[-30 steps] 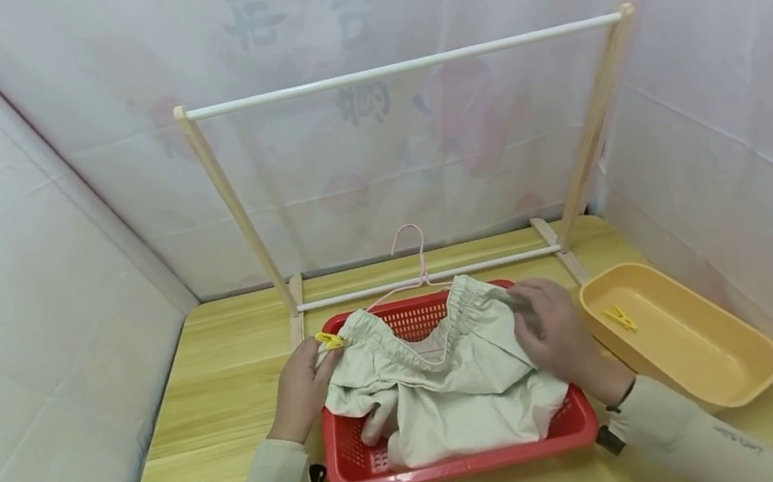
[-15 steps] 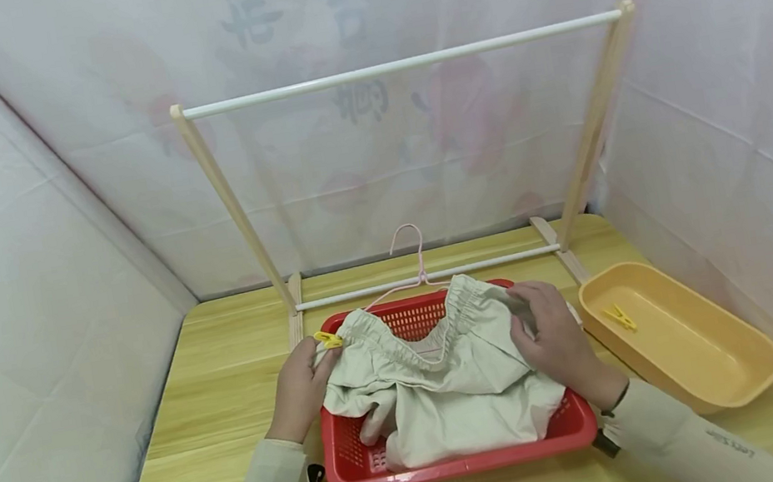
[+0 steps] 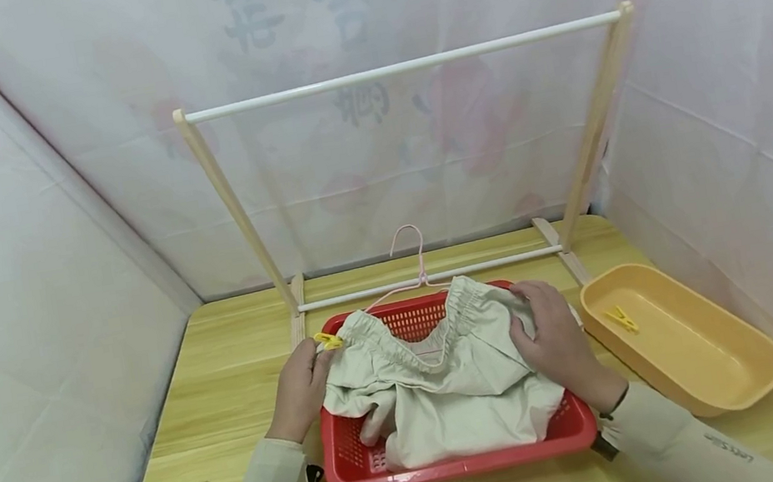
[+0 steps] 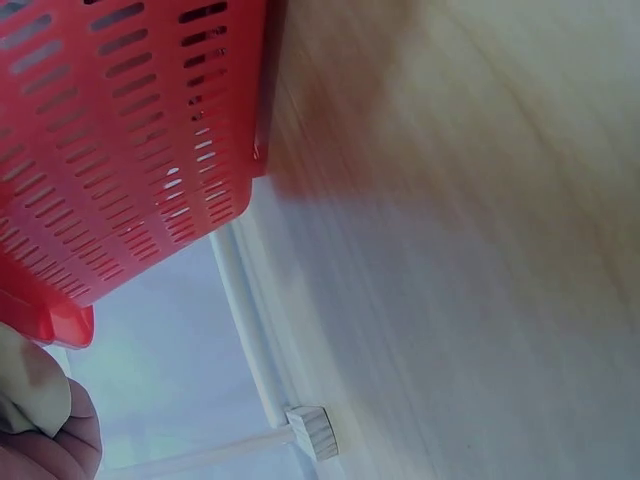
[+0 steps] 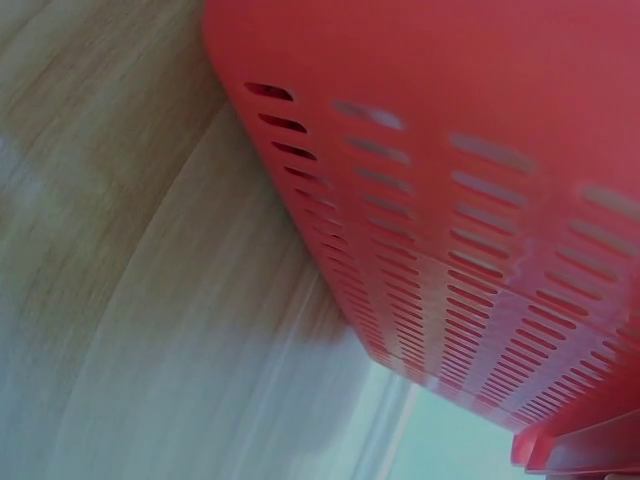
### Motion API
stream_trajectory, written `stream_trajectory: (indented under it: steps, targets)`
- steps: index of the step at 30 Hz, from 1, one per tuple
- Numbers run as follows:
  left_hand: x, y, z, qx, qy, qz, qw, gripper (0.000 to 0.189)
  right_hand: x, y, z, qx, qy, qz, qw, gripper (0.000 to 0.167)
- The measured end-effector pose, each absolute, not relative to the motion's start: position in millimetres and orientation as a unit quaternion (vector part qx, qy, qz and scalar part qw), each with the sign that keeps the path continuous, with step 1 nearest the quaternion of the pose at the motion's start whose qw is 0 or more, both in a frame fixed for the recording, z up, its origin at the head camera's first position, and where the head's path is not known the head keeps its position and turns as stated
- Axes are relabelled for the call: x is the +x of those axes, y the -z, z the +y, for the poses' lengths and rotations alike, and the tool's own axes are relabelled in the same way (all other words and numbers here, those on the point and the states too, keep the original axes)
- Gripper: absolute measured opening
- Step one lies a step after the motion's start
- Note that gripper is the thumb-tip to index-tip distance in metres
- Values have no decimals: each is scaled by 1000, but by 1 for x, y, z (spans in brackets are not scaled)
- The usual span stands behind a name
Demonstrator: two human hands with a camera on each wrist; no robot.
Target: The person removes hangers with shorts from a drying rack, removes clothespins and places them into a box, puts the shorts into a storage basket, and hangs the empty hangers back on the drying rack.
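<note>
Pale cream shorts (image 3: 458, 406) with a gathered elastic waistband lie across a red plastic basket (image 3: 460, 468). My left hand (image 3: 299, 385) grips their left edge, beside a yellow clothespin (image 3: 329, 340) clipped there. In the left wrist view, cream cloth (image 4: 35, 385) shows at the fingers of that hand. My right hand (image 3: 560, 340) holds the right side of the shorts, thumb on the front of the cloth; some fingertips are hidden. A pink hanger (image 3: 422, 256) sits behind the waistband, its hook pointing up and its lower part covered by the cloth.
A wooden rack with a white top rail (image 3: 404, 67) and a white lower bar (image 3: 364, 292) stands behind the basket. To the right, a yellow-orange tray (image 3: 707, 346) contains another yellow clothespin (image 3: 622, 319). Fabric walls surround the wooden table (image 3: 224, 368).
My right hand has shifted slightly at the right side of the shorts and come to rest there. The left hand, clothespin and hanger stay nearly where they were.
</note>
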State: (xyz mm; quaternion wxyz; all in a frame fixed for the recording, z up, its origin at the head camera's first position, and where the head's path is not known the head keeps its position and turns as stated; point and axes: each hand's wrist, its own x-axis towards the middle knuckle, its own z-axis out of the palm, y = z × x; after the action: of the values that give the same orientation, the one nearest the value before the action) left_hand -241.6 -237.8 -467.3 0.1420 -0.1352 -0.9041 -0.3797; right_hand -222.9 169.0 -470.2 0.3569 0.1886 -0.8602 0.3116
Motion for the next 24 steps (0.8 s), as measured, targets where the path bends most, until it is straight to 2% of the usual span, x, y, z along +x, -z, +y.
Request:
stream_trajectory:
  steps: [6,14,24]
  targets:
    - [-244,471,-238,-158,373,-902,152,18,-220,470,170,164,-298,-883,325,42]
    - [-244,472,-239,-168,369,-899,164,21,-218,469,169,155,-304,-884,320,41]
    - [-242,467,-239,-152,373,-903,152,16,-220,466,169,166,-319,-873,331,40]
